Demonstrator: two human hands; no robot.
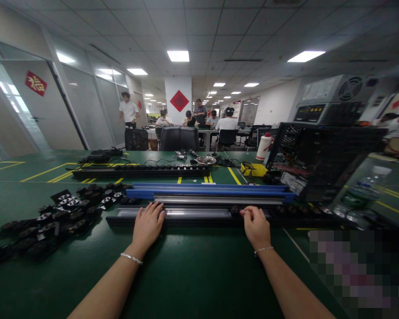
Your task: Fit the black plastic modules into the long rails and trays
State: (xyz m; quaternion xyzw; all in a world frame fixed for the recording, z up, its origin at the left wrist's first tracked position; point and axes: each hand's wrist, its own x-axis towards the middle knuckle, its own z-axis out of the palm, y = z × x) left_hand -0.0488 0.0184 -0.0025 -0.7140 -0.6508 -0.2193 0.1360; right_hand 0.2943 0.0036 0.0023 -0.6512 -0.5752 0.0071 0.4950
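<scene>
A long black power strip housing (pixel 199 215) with a silvery inner channel lies across the green table in front of me. My left hand (pixel 148 225) rests on its near edge, fingers stretched forward and slightly apart, pressing on the housing. My right hand (pixel 255 225) sits further right on the same strip with its fingers curled onto a black socket piece (pixel 236 212). A bracelet shows on each wrist. Behind the housing lies a blue and silver rail (pixel 209 192).
Several black socket modules (pixel 56 212) lie heaped at the left. Another long strip (pixel 142 170), a metal bowl (pixel 206 160), a yellow box (pixel 254 169) and an open computer case (pixel 322 159) stand further back. People sit at far tables.
</scene>
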